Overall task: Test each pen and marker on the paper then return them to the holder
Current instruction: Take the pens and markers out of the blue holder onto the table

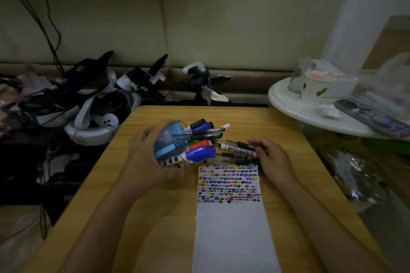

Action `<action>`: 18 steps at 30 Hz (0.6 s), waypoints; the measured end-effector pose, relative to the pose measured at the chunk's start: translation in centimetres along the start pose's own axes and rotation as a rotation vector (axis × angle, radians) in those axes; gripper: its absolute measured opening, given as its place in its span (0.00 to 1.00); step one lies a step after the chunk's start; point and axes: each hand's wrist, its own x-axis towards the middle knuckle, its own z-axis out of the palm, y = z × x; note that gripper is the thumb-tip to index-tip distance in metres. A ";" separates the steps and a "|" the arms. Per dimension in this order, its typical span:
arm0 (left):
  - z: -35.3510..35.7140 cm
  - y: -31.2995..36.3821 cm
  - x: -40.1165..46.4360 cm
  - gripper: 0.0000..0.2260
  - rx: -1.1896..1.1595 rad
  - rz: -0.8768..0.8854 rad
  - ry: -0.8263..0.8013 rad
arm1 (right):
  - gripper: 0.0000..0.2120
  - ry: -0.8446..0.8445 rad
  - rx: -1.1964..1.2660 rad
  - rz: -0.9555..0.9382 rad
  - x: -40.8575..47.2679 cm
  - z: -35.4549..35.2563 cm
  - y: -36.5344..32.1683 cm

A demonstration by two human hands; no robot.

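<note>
My left hand point(148, 157) grips the tilted holder point(168, 146); beside it, my right hand point(269, 157) gathers loose pens point(235, 154). I should tip slowly.

Both bare forearms are reaching forward from the near edge. The left hand point(147, 157) is curling its fingers and thumb around something tipped rightward. The right hand point(271, 159), palm down, is resting far-right, fingers bent leftward.

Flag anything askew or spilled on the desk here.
The pen holder is tipped on its side in the left hand, markers poking out sideways. Several pens and a whiteboard marker lie loose beside it, under the right hand.
</note>
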 end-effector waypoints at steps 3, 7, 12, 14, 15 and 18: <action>0.0 0.0 0.0 0.52 0.001 -0.002 -0.003 | 0.15 -0.009 -0.098 0.005 0.1 0.1 0.1; 0.0 -0.1 0.0 0.52 0.006 0.002 -0.006 | 0.15 -0.007 -0.146 -0.008 0.1 0.3 0.2; -0.1 -0.1 0.0 0.52 0.014 -0.003 -0.013 | 0.15 0.007 -0.156 -0.031 0.1 0.3 0.3; -0.1 0.0 -0.1 0.52 0.015 -0.005 -0.015 | 0.15 0.007 -0.162 -0.035 0.1 0.3 0.3; -0.1 0.0 -0.1 0.52 0.013 -0.006 -0.015 | 0.15 0.009 -0.161 -0.036 0.1 0.3 0.3; -0.1 0.1 -0.1 0.52 0.016 -0.006 -0.016 | 0.17 0.025 -0.119 -0.017 0.2 0.3 0.2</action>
